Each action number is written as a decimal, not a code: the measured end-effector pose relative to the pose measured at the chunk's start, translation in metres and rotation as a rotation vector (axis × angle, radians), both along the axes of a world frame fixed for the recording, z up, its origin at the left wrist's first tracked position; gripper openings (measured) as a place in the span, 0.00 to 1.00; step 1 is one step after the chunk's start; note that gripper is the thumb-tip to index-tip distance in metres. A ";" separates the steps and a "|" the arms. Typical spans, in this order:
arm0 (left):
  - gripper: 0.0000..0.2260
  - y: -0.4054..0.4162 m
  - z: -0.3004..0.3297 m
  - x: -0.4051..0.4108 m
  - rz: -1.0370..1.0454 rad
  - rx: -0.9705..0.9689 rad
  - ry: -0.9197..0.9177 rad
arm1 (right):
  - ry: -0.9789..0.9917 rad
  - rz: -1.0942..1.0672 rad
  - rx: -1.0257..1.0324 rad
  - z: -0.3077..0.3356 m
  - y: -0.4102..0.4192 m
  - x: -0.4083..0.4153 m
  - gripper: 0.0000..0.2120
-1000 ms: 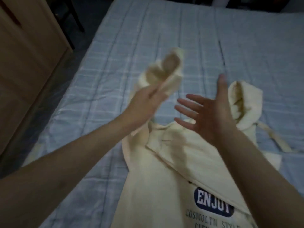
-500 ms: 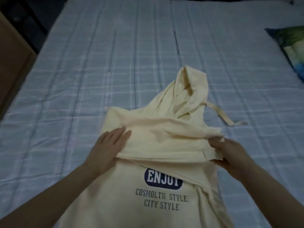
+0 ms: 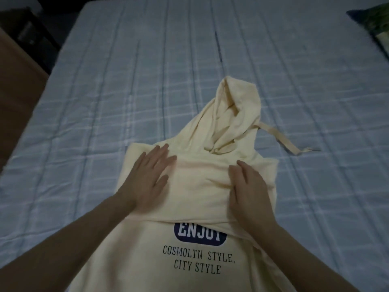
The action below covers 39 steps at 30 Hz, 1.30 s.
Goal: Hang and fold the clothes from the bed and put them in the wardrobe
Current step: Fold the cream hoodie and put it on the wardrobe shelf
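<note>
Lying chest-up on the blue plaid bed cover (image 3: 105,91), the cream hoodie (image 3: 134,262) has its sleeves folded across the chest, and the fold hides the top of the navy "ENJOY" badge (image 3: 200,234). Left hand (image 3: 147,180) and right hand (image 3: 248,188) press flat on the folded sleeves, fingers extended, gripping nothing. The hem is cut off below. At the far right, a dark patterned pillow (image 3: 379,20) is blurred and cropped.
</note>
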<state>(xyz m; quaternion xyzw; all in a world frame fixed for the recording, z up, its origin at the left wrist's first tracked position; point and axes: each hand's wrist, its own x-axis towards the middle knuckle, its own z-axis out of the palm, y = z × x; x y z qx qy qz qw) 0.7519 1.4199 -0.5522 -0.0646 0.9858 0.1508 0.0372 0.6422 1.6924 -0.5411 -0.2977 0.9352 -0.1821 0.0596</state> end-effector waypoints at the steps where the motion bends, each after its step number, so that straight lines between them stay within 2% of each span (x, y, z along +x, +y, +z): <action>1: 0.26 0.002 -0.002 -0.007 0.041 -0.022 0.017 | 0.001 0.028 0.059 -0.008 -0.004 -0.003 0.24; 4: 0.26 0.010 -0.009 -0.022 0.050 -0.087 0.035 | -0.033 0.035 0.246 -0.031 0.006 -0.016 0.30; 8: 0.30 0.008 -0.018 -0.041 0.137 -0.065 -0.134 | -0.103 0.020 0.324 -0.043 0.039 -0.029 0.39; 11: 0.23 -0.003 -0.020 -0.070 0.279 -0.124 -0.078 | -0.061 0.029 0.362 -0.033 0.034 -0.050 0.44; 13: 0.16 -0.013 -0.020 -0.092 0.423 -0.098 -0.037 | 0.034 0.044 0.428 -0.026 0.029 -0.068 0.42; 15: 0.14 -0.023 -0.023 -0.106 0.452 -0.090 -0.114 | 0.081 0.087 0.499 -0.020 0.026 -0.081 0.39; 17: 0.13 -0.030 -0.024 -0.113 0.371 -0.081 -0.201 | -0.011 0.185 0.534 -0.012 0.024 -0.090 0.36; 19: 0.09 -0.037 -0.028 -0.115 0.254 -0.167 -0.170 | -0.187 0.237 0.529 0.001 0.027 -0.104 0.32; 22: 0.07 -0.042 -0.033 -0.116 0.264 -0.242 -0.153 | -0.372 0.196 0.577 0.017 0.038 -0.127 0.28; 24: 0.07 -0.044 -0.040 -0.119 0.330 -0.238 -0.257 | -0.420 0.145 0.696 0.015 0.038 -0.131 0.29; 26: 0.08 -0.040 -0.042 -0.124 0.328 -0.263 -0.262 | -0.347 0.111 0.830 0.015 0.028 -0.127 0.30; 27: 0.08 -0.036 -0.040 -0.126 0.275 -0.303 -0.188 | -0.235 0.130 0.833 0.017 0.021 -0.124 0.29; 28: 0.09 -0.030 -0.036 -0.126 0.199 -0.340 -0.085 | -0.104 0.169 0.738 0.019 0.013 -0.118 0.27; 29: 0.11 -0.023 -0.030 -0.123 0.114 -0.339 0.035 | 0.013 0.201 0.552 0.020 0.006 -0.110 0.28; 31: 0.16 -0.005 -0.020 -0.114 -0.024 -0.237 0.209 | 0.079 0.138 0.158 0.016 -0.001 -0.090 0.31; 32: 0.17 0.004 -0.020 -0.106 -0.084 -0.180 0.227 | 0.048 0.119 0.066 0.006 -0.002 -0.080 0.31; 34: 0.19 0.017 -0.034 -0.089 -0.183 -0.097 0.114 | -0.041 0.166 0.169 -0.022 0.004 -0.063 0.29; 36: 0.22 0.023 -0.056 -0.080 -0.192 -0.039 -0.042 | -0.089 0.225 0.297 -0.050 0.015 -0.062 0.29; 39: 0.24 0.023 -0.072 -0.084 -0.194 -0.097 -0.109 | -0.075 0.239 0.330 -0.061 0.016 -0.071 0.29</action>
